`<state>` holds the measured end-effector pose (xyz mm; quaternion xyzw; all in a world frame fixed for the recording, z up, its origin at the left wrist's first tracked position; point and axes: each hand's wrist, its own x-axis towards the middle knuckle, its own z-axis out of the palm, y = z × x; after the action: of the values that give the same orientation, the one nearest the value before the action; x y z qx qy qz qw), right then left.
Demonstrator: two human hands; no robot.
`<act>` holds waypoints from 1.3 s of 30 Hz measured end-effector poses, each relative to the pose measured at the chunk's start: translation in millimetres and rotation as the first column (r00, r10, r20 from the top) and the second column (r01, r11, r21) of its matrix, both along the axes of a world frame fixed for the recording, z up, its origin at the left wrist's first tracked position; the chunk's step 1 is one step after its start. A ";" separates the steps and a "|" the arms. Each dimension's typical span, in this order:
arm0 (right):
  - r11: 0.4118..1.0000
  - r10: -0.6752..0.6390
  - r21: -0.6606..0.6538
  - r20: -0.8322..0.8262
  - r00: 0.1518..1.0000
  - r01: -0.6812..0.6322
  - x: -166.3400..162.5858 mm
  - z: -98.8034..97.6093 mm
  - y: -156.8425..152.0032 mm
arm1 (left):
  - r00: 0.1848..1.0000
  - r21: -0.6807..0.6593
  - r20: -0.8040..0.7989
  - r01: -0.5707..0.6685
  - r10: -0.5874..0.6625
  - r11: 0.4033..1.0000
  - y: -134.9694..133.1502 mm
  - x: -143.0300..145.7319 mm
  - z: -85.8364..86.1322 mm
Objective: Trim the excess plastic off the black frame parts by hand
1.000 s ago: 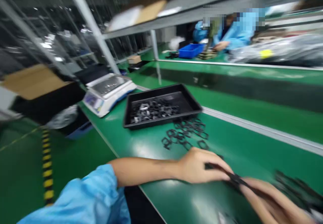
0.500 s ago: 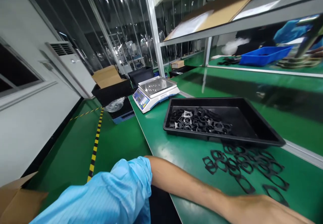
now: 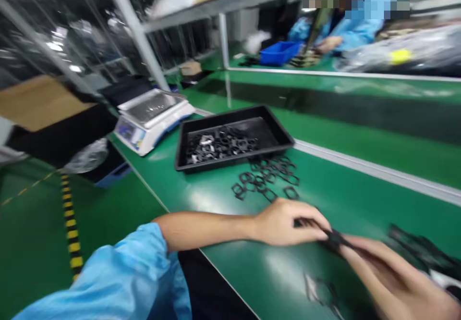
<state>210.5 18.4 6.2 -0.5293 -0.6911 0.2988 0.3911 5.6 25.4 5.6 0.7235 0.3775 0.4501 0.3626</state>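
My left hand [image 3: 288, 221] pinches one end of a thin black part [image 3: 333, 239] held just over the green table. From the other side, my right hand [image 3: 392, 272] grips the same part between thumb and fingers. Motion blur hides its exact shape. Beyond my left hand lie several flat black ring-shaped frames [image 3: 264, 178], loosely spread on the tabletop. Behind them a black tray [image 3: 216, 164] holds a heap of similar black pieces at its left end. Below my hands, a blurred frame with a pale patch [image 3: 320, 291] rests on the table.
A white weighing scale [image 3: 154, 118] stands left of the tray. Dark pieces [image 3: 421, 245] lie at the right. A metal strip [image 3: 378, 173] crosses the table. Across it, a co-worker's hand [image 3: 329, 44] is near a blue bin [image 3: 279, 53]. A cardboard box [image 3: 39, 101] stands left.
My view has swung right, so tray and scale appear further left. My right hand has come into view, and both hands now meet on a black part.
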 end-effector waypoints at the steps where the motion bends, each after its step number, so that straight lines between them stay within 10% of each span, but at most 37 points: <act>1: 1.000 -0.016 -0.025 -0.005 1.000 0.016 2.5 5.1 -6.9 | 0.998 0.006 0.039 -0.038 0.038 0.999 -3.2 1.2 -0.9; 6: 0.992 0.096 -0.050 -0.266 0.959 -0.113 -4.0 19.7 -20.4 | 0.989 0.177 0.121 -0.111 0.090 0.978 -11.3 0.7 -5.8; 14: 0.989 0.149 0.052 -0.183 0.972 -0.142 -4.8 21.1 -26.2 | 0.997 0.207 0.061 -0.057 0.045 0.977 -16.7 2.3 -6.1; 19: 0.991 0.103 -0.052 -0.261 0.960 -0.121 -6.6 19.6 -26.1 | 0.987 -0.126 0.150 -0.030 0.049 0.992 -17.8 4.6 -5.0; 26: 0.939 0.025 -0.296 -0.449 0.893 -0.175 -8.9 17.8 -21.6 | 0.914 -0.621 0.380 0.139 0.141 0.771 -11.6 4.9 -2.8; 32: 0.904 -0.034 -0.379 -0.526 0.850 -0.199 -8.4 22.6 -20.9 | 0.875 -0.712 0.460 0.262 0.151 0.651 -9.5 3.2 1.6; 39: 0.934 -0.030 -0.324 -0.495 0.868 -0.152 -9.0 19.2 -21.6 | 0.882 -0.684 0.462 0.289 0.092 0.670 -8.9 1.9 0.6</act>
<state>201.4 -3.2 25.3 -0.4744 -0.5203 0.5549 0.4431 7.5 16.5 6.2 0.4070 0.3883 0.3962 0.7256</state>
